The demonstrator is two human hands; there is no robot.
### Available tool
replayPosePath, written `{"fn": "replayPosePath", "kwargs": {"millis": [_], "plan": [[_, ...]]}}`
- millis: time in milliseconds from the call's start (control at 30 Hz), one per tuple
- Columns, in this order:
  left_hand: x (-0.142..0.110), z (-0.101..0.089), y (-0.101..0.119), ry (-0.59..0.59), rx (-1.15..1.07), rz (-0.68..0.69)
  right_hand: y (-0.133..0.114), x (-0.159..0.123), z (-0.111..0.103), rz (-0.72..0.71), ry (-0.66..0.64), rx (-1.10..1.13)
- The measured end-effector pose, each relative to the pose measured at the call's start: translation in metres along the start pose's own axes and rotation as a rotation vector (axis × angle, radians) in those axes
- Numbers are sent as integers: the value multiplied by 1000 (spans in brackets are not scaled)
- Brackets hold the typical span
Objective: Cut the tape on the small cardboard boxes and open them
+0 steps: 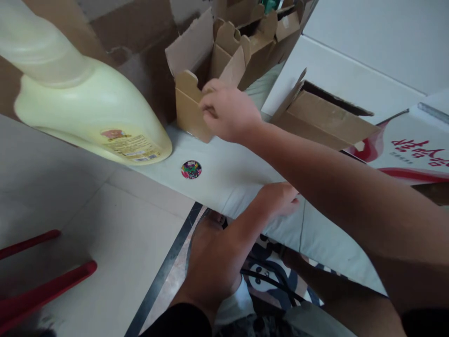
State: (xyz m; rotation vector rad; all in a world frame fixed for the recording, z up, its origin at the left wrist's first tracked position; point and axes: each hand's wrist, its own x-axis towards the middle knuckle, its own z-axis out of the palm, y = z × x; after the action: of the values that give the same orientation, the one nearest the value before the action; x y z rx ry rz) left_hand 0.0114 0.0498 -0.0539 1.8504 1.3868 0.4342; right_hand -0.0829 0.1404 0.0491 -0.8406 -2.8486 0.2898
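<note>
My right hand is closed, fingers curled together, at the front edge of a small open cardboard box whose flaps stand up. What those fingers hold, if anything, is hidden. My left hand lies on the pale green cloth-covered surface, its fingers partly behind my right forearm and apparently holding nothing. A round, colourful picture disc lies flat on the cloth, to the left of both hands.
A large pale yellow bottle stands at the left. More open cardboard boxes line the back, and another open carton sits at the right beside a white-and-red printed box. Red bars show at lower left above the tiled floor.
</note>
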Motion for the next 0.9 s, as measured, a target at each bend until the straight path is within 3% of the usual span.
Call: {"fn": "replayPosePath", "kwargs": {"millis": [167,300,400,467,533,600,700,800,833,900], "plan": [[7,13,6,-23,54,70,43,-79,-16,-39,147,60],[-4,27,37,-108,69,186,76,-154,-33,1,337,108],[-32,32,70,-347,-140,449,92,-217,-40,-46,372,176],[-57,29,88,-406,-348,649,98,-258,-43,-116,366,225],[-78,19,100,-279,-430,730,102,-297,-47,-109,375,244],[-90,5,103,-28,-504,733,105,-333,-53,-41,371,244],[-77,-20,93,481,-556,755,107,-379,-67,10,316,279],[-29,-41,70,1167,-533,764,108,-414,-77,45,291,311],[-10,-46,61,1263,-512,684,108,-423,-79,64,290,305],[27,-48,46,1099,-455,474,109,-437,-83,98,284,286]]}}
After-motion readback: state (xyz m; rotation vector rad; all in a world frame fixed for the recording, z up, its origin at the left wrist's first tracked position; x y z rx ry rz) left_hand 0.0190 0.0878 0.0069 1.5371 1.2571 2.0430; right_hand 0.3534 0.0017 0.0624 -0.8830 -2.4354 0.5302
